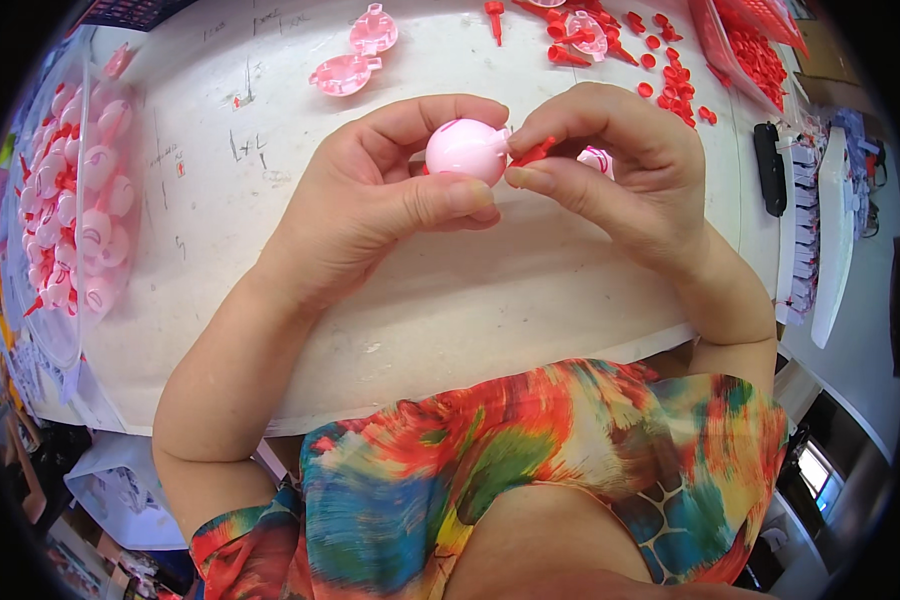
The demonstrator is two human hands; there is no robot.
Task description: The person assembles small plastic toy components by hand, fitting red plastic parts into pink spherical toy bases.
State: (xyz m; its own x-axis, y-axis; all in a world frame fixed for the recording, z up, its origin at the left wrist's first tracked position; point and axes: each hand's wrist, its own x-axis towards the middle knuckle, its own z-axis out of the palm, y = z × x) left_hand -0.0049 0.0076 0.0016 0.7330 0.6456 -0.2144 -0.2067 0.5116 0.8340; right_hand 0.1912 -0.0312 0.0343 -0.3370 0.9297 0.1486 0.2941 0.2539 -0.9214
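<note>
A glossy pale pink plastic ball (pixel 462 150) with a short neck is gripped between the thumb and fingers of my left hand (pixel 370 185). Its neck points right, toward my right hand (pixel 642 165). Thumb and forefinger of that hand pinch a small red plastic piece (pixel 536 151) close beside the neck; whether the two touch, I cannot tell. Behind the right thumb shows part of a pink piece with darker pink lines (pixel 597 160), mostly hidden by my fingers. Beyond my left hand lie two open pink half shells (pixel 374 32) on the white-covered table (pixel 220 330).
At left stands a clear plastic tub (pixel 82 330) filled with pink balls and red parts. Loose red pieces (pixel 676 95) are scattered at the far right, near a pink bin (pixel 705 40) of small red parts. A black elongated object (pixel 769 170) lies at the table's right edge.
</note>
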